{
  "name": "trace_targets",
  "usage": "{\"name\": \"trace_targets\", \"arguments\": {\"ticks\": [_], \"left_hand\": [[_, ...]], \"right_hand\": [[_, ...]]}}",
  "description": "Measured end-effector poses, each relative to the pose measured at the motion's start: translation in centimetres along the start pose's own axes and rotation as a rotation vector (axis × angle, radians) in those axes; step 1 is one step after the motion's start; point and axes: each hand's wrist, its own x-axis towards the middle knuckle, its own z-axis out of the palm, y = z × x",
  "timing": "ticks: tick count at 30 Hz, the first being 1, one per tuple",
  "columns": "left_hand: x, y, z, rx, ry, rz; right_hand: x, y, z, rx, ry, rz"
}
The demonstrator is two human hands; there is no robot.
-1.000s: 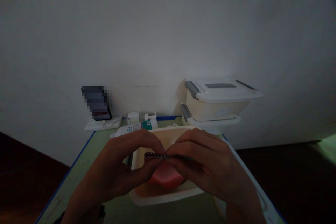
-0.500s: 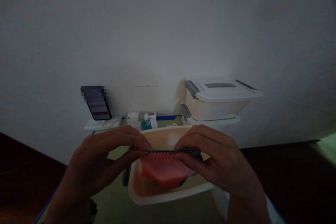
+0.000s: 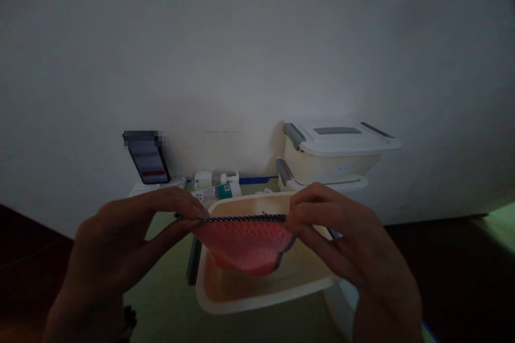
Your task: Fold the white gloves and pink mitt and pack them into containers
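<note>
Both my hands hold a small pink cloth [image 3: 245,244] with a dark dotted top edge, stretched flat between them above a cream plastic tub [image 3: 257,292]. My left hand [image 3: 124,244] pinches the cloth's left corner between thumb and fingers. My right hand [image 3: 346,241] pinches the right corner the same way. The cloth hangs down in a curve toward the tub's inside. The tub sits on a green table [image 3: 173,300].
At the back against the white wall stand two stacked white lidded boxes [image 3: 336,153] with grey clips, a phone [image 3: 148,158] propped on a white stand, and small bottles and a tube [image 3: 217,185]. Dark floor lies left and right of the table.
My hands have moved apart and lifted slightly, spreading the cloth wider; more of its pink face now hangs open above the tub.
</note>
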Motion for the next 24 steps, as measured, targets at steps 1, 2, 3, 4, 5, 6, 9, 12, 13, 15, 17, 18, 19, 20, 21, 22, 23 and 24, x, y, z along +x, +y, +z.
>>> {"name": "trace_targets", "arguments": {"ticks": [1,2,3,4,5,6,9,12,13,15,17,18,19,20,21,22,23,24], "left_hand": [[0.0,0.0,0.0,-0.008,-0.008,0.013],[0.0,0.0,0.0,-0.014,-0.007,0.026],[-0.1,0.0,-0.1,-0.017,-0.001,0.031],[-0.1,0.1,-0.1,-0.018,0.012,0.038],[-0.1,0.1,-0.1,-0.017,0.016,0.043],[-0.1,0.2,-0.2,-0.014,0.018,0.052],[-0.1,0.8,0.1,-0.021,0.008,0.078],[-0.1,2.0,0.8,-0.071,0.019,0.049],[-0.1,2.4,1.1,-0.095,0.077,0.003],[0.0,2.8,1.5,-0.078,0.217,-0.112],[0.1,2.6,1.5,-0.077,0.163,-0.071],[0.2,2.3,1.3,-0.075,0.044,0.017],[0.3,1.9,1.0,-0.062,-0.01,0.073],[0.4,1.5,0.8,-0.045,-0.01,0.076],[0.5,1.2,0.6,-0.033,-0.023,0.1],[0.6,1.0,0.4,-0.025,-0.01,0.107],[0.7,0.9,0.3,-0.023,-0.005,0.11],[0.7,0.9,0.3,-0.027,-0.004,0.115]], "right_hand": [[0.0,0.0,0.0,0.009,-0.012,-0.015],[0.1,0.0,0.0,0.018,-0.018,-0.021],[0.1,0.0,0.1,0.023,-0.018,-0.02],[0.1,-0.1,0.1,0.02,-0.018,-0.005],[0.2,-0.1,0.2,0.01,-0.015,0.013],[0.2,-0.1,0.2,-0.001,-0.012,0.023],[0.3,-0.1,0.4,-0.026,-0.011,0.017],[0.4,-0.1,0.5,-0.018,-0.018,0.0],[0.4,-0.1,0.5,-0.016,-0.02,0.001],[0.5,-0.2,0.5,-0.018,-0.025,0.012],[0.5,-0.3,0.4,-0.015,-0.041,0.028],[0.6,-0.3,0.4,-0.01,-0.051,0.034],[0.6,-0.3,0.3,-0.002,-0.06,0.033],[0.6,-0.4,0.3,0.003,-0.062,0.029],[0.6,-0.4,0.3,0.006,-0.057,0.022],[0.6,-0.5,0.4,0.007,-0.046,0.015],[0.5,-0.5,0.4,0.006,-0.032,0.012],[0.5,-0.5,0.4,0.005,-0.016,0.012]]}}
